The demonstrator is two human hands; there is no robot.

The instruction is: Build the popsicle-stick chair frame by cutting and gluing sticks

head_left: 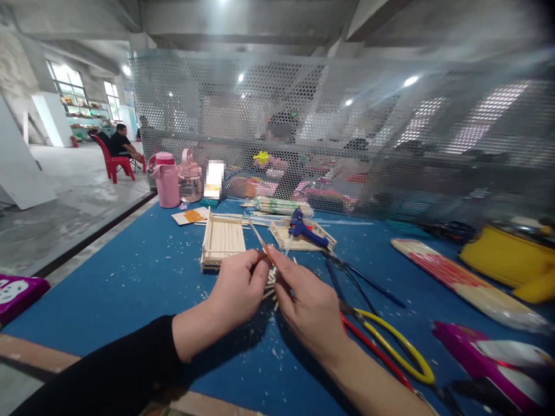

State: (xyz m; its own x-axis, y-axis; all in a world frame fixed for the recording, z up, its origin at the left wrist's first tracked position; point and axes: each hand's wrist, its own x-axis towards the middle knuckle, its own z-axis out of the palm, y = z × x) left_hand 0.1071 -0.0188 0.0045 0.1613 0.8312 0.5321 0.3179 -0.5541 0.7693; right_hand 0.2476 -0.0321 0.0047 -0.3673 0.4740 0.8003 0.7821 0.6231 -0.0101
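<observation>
Both my hands meet over the middle of the table. My left hand (240,286) is closed, thumb and forefinger pinching a thin, pale stick-like piece with an orange part (267,252). My right hand (306,297) pinches the same piece from the other side; its exact kind is unclear. Short loose sticks (269,289) lie partly hidden under my fingers. Just beyond my left hand sits a small tray-like frame of wooden sticks (224,234). Behind my right hand, a blue glue gun (306,230) rests on a second stick frame (281,236).
Yellow-and-red-handled pliers (392,338) lie beside my right forearm. Packaged sticks (459,277) and a yellow container (511,260) are at right. A pink flask (167,184) and a clear bottle (189,182) stand at the back left, before a perforated metal screen (208,115).
</observation>
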